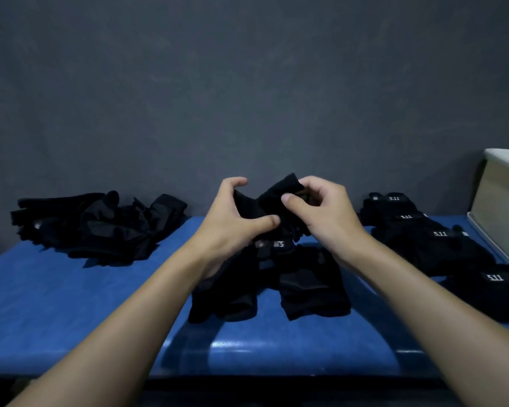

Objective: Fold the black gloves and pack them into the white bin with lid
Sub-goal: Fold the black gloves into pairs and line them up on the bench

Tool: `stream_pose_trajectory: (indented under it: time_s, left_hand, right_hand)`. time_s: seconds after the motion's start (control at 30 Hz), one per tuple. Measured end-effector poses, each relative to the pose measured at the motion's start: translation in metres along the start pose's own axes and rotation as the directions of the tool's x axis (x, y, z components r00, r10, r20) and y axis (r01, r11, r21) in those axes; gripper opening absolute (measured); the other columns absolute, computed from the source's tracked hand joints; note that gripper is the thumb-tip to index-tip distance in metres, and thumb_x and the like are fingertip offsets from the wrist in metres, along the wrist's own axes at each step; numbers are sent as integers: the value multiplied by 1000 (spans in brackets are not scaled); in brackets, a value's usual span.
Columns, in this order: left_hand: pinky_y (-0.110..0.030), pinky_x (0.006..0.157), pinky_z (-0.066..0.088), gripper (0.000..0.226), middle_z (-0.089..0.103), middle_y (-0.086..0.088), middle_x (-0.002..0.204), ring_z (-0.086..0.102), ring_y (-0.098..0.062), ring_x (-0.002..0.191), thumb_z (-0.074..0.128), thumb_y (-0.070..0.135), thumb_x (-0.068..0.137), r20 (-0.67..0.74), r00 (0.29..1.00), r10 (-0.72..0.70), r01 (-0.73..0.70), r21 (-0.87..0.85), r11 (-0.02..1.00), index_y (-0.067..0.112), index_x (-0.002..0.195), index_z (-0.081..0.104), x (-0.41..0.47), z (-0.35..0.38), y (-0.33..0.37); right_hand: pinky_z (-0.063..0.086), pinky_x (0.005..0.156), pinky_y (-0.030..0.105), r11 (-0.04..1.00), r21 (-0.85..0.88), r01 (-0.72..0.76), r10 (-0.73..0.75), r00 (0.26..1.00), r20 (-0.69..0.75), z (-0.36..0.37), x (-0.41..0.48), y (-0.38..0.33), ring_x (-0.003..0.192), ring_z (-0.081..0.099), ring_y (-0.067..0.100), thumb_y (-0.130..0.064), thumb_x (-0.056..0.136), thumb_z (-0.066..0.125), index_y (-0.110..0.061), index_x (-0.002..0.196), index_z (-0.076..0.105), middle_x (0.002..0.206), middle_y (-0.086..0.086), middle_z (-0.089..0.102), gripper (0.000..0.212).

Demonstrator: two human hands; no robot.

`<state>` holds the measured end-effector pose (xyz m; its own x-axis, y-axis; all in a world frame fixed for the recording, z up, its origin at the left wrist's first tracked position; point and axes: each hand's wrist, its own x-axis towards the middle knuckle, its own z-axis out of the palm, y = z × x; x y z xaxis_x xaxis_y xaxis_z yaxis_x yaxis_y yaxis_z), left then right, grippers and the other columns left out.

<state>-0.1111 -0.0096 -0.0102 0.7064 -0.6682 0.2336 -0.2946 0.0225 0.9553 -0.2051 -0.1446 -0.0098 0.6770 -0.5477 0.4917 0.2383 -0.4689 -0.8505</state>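
Both hands hold one pair of black gloves [276, 277] above the middle of the blue table [71, 304]. My left hand [232, 221] grips the upper part from the left, thumb pressed on the fabric. My right hand [321, 210] pinches the top fold from the right. The lower glove ends hang down and touch the table. A loose heap of black gloves [94, 227] lies at the back left. Folded black gloves with white 5.11 labels [429, 239] lie in a row on the right. The white bin [503, 201] stands at the right edge, partly cut off.
A dark grey wall rises right behind the table. A white lid [485, 239] lies by the bin's base at the right. The table's front edge runs across the bottom of the view, with bare blue surface at the front left.
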Motion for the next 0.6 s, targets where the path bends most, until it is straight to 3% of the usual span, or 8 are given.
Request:
stream_pose_trajectory:
  time_s: [0.07, 0.17, 0.27, 0.37, 0.47, 0.6]
  left_hand:
    - [-42, 79, 62, 74, 68, -1, 93, 73, -27, 81, 77, 5, 82, -47, 999, 22, -22, -9, 1000, 30, 138, 36, 1, -3, -2]
    - [-36, 76, 62, 77, 72, -13, 97, 72, -22, 81, 70, -1, 85, -37, 999, 36, -37, -44, 998, 32, 141, 30, 0, -8, -3]
    - [-23, 68, 58, 73, 65, -5, 81, 68, -14, 70, 68, -2, 86, -53, 994, 94, -92, 50, 995, 33, 138, 31, -1, -12, -4]
    - [-27, 68, 57, 75, 59, -5, 83, 68, -25, 78, 67, -3, 86, -58, 992, 109, -103, 99, 990, 35, 140, 31, 1, -18, -6]
    - [-17, 61, 50, 76, 61, 0, 80, 69, -15, 80, 68, -1, 86, -33, 994, 104, -100, 100, 990, 35, 142, 30, 3, -24, -5]
    - [-18, 76, 56, 66, 68, 0, 96, 68, -16, 95, 78, 13, 83, 1, 994, 107, -107, 124, 987, 31, 136, 44, -2, -22, -2]
  right_hand:
    - [57, 77, 40, 999, -31, 19, -19, 1000, -9, -1, 0, 0, 84, 70, 27, -14, 91, 65, -13, 89, 70, 86, 11, 72, 5]
    - [58, 80, 38, 997, -69, 35, -36, 999, -20, -2, 0, 0, 85, 70, 22, -14, 92, 63, -16, 89, 70, 86, 4, 73, 8]
    - [55, 78, 31, 990, -135, 38, -41, 999, -17, -5, 2, 2, 83, 69, 13, -11, 93, 61, -22, 86, 69, 83, -3, 72, 15]
    - [52, 73, 27, 968, -248, 33, -40, 999, -22, -10, 8, 6, 80, 68, 10, -9, 93, 60, -26, 82, 66, 80, -7, 71, 22]
    - [53, 72, 30, 968, -251, 14, -31, 998, -63, -12, 9, 10, 78, 67, 14, -9, 94, 58, -23, 82, 64, 80, -2, 71, 19]
    - [53, 70, 27, 987, -162, -1, 4, 1000, 20, -8, 2, 8, 76, 67, 11, -9, 96, 56, -21, 87, 65, 82, 1, 72, 18]
